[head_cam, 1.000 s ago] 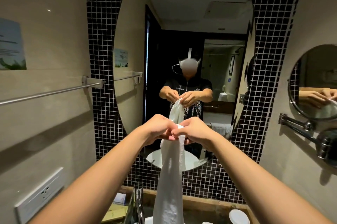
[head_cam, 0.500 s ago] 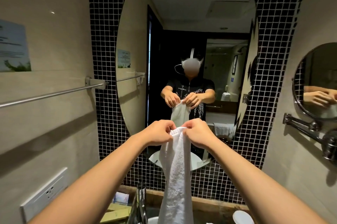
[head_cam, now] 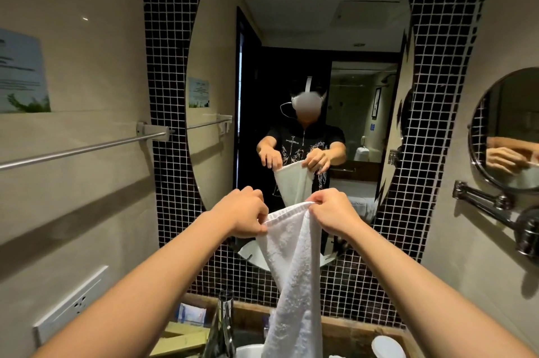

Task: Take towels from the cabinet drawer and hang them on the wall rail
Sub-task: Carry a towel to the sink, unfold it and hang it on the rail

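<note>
A white towel (head_cam: 291, 270) hangs in front of me above the sink, held by its top edge. My left hand (head_cam: 243, 213) pinches the left corner and my right hand (head_cam: 332, 211) pinches the right corner, a short stretch of hem spread between them. The rest of the towel droops in a narrow fold down past the frame's bottom. The metal wall rail (head_cam: 81, 149) runs along the beige wall at the left, bare, above and left of my hands. The cabinet drawer is out of view.
An oval mirror (head_cam: 291, 36) on black mosaic tile faces me and reflects a person holding the towel. A round swivel mirror (head_cam: 504, 130) sticks out from the right wall. A tap (head_cam: 221, 325), boxes and a white lid (head_cam: 388, 347) sit on the counter below. A socket (head_cam: 73, 305) is low left.
My hands have drawn apart, spreading the towel's top edge from a bunched grip into a short open hem. The towel hangs a little wider.
</note>
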`<state>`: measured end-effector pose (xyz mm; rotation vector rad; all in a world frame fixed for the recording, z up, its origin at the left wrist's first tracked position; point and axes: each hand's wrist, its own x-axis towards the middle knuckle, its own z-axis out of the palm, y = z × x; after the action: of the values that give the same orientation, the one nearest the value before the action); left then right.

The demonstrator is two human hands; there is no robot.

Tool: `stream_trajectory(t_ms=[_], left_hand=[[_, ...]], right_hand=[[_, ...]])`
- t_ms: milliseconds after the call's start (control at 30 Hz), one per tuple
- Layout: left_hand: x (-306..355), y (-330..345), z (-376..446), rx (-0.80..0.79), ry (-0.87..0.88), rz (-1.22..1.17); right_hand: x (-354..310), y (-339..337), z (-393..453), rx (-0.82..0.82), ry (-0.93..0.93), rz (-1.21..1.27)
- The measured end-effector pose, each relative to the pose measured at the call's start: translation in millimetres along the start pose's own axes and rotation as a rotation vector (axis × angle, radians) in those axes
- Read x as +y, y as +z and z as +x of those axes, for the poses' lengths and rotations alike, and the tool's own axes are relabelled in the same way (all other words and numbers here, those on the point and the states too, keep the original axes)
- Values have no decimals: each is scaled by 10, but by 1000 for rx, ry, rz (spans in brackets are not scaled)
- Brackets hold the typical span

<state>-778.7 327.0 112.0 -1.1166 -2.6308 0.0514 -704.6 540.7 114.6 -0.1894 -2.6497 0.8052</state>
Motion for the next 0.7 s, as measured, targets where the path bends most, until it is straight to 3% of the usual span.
stream_trajectory(t_ms=[233,500,700], left_hand=[[110,137,11,-24,-79,-378],[83,66,15,160,-188,-459],[114,-52,-35,275,-284,-553]], right_hand=[[-52,-16,-58,-1,-47,26],[78,-147,-114,30,-40,10],[104,-193,-127,145,-83,2]])
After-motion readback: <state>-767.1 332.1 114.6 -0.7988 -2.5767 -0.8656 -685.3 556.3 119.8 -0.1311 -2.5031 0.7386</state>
